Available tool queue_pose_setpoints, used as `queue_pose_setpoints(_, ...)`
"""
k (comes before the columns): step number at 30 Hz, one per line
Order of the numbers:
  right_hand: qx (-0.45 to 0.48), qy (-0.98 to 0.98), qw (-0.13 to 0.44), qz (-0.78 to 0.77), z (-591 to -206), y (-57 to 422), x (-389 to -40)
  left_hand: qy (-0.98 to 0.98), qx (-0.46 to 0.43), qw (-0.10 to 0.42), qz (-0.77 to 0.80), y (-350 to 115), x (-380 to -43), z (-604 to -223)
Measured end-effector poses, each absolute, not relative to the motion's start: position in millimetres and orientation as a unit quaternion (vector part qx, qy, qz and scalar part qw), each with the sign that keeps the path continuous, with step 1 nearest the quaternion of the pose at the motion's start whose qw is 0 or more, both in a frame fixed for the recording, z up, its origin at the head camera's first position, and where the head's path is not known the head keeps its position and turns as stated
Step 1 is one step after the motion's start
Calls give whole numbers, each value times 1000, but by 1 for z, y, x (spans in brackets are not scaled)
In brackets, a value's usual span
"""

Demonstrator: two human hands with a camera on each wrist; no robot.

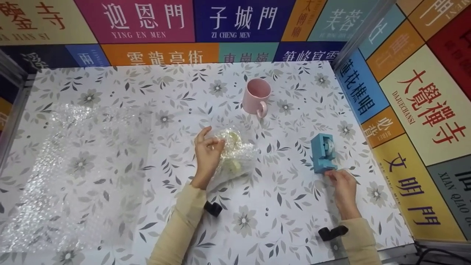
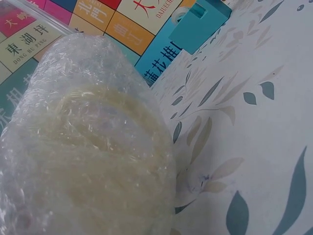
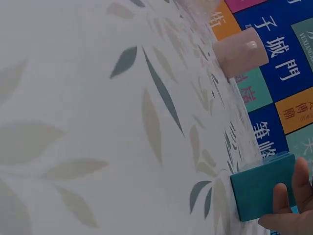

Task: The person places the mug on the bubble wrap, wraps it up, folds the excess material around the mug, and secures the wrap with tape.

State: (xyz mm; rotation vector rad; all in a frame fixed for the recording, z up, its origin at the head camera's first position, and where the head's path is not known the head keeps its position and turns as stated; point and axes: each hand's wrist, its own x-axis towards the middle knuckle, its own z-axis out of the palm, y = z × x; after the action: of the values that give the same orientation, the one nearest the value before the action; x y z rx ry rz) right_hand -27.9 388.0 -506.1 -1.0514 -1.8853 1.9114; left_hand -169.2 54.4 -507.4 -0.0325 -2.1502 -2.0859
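A bundle of clear bubble wrap [image 1: 239, 147] lies mid-table, a pale yellow rounded thing showing through it. My left hand [image 1: 208, 156] is at its left side, fingers bent and holding the wrap. Close up, the bundle [image 2: 98, 147] fills much of the left wrist view, where that hand is hidden. To the right stands a teal tape dispenser [image 1: 319, 154] with a clear roll in it. My right hand [image 1: 344, 187] pinches at the dispenser's near end, where the tape comes off. In the right wrist view its fingers [image 3: 281, 198] are beside the dispenser [image 3: 261, 186].
Behind the bundle stands a pink mug [image 1: 254, 97], handle toward me. A large sheet of bubble wrap [image 1: 81, 176] lies flat across the left of the table. Panels with printed signs [image 1: 235, 22] rise at the table's back and right side.
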Motion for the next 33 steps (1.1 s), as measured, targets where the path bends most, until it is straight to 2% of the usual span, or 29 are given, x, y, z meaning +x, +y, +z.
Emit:
queue_pose_setpoints(7,-332,-651,65,679,-514,397,-17,-715,-12,72,-695,54,-169,-508)
queue_pose_setpoints(17,-311,-825,11,471,-519,406,-22,-721,-16,73,-689,53,-168,-506)
queue_pose_setpoints(24,-261,-875,-13,407,-522,410,-16,-725,-11,65,-685,53,-169,-507)
queue_pose_setpoints(28,-216,-886,-42,408,-513,413,-10,-723,-6,62,-688,53,-169,-508)
queue_pose_setpoints(33,-148,-878,-36,454,-484,403,-13,-725,-9,67,-686,54,-170,-506)
